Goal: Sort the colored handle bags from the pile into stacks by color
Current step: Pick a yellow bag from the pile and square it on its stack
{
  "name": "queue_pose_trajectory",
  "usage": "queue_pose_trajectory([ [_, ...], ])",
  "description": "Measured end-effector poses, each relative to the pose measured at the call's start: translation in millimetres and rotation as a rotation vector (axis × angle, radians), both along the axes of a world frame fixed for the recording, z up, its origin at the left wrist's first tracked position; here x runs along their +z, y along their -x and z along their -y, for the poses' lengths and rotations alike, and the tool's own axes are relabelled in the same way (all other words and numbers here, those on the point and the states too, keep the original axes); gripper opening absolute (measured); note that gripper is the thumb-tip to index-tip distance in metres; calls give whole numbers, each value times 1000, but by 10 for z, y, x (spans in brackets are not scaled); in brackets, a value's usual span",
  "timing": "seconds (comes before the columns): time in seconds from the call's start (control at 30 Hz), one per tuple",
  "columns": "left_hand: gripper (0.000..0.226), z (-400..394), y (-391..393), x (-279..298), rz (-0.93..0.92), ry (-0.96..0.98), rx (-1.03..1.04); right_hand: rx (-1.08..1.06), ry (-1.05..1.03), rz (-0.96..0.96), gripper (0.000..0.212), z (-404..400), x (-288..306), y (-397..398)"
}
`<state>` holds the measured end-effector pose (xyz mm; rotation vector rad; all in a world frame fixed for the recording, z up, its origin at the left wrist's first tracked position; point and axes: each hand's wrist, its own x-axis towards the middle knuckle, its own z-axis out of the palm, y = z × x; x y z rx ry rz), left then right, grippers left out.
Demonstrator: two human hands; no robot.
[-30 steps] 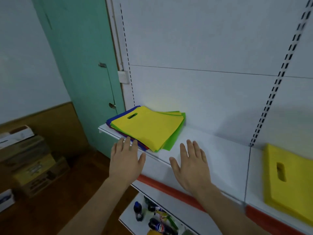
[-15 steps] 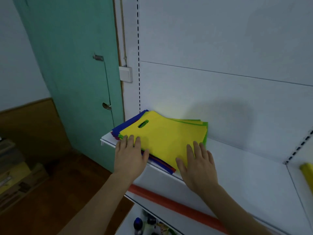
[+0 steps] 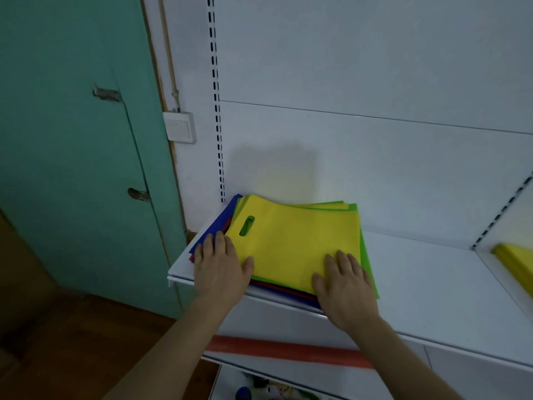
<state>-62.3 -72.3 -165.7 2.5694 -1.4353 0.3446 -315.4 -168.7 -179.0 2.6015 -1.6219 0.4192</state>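
Observation:
A mixed pile of flat handle bags lies at the left end of a white shelf (image 3: 427, 278). A yellow bag (image 3: 294, 241) with a cut-out handle is on top; green (image 3: 367, 264), blue (image 3: 215, 226) and red (image 3: 277, 287) edges stick out below it. My left hand (image 3: 220, 269) rests flat on the pile's front left corner, thumb on the yellow bag. My right hand (image 3: 343, 287) lies flat on the front right corner of the yellow bag. Neither hand grips anything. A stack of yellow bags (image 3: 516, 261) sits at the far right of the shelf.
A teal door (image 3: 75, 140) stands left of the shelf unit, with a white wall switch (image 3: 180, 127) beside it. The white back panel rises behind the pile. A red strip (image 3: 288, 349) runs along a lower shelf edge, with bottles (image 3: 245, 392) beneath.
The view has swung left and closer to the pile. Both hands moved forward from the shelf's front edge onto the pile, and the yellow stack has slid to the frame's right edge.

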Motion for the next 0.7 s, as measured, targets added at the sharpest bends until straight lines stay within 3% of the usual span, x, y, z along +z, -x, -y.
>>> queue_pose_trajectory([
  [0.2,63,42,89,-42,21,27,-79,11,39,16,71,-41,-119,5],
  [0.5,52,56,145,23,35,58,-163,12,61,50,70,-58,-182,5],
  [0.7,61,155,356,173,-125,225,-364,5,21,109,70,-57,-164,-7],
])
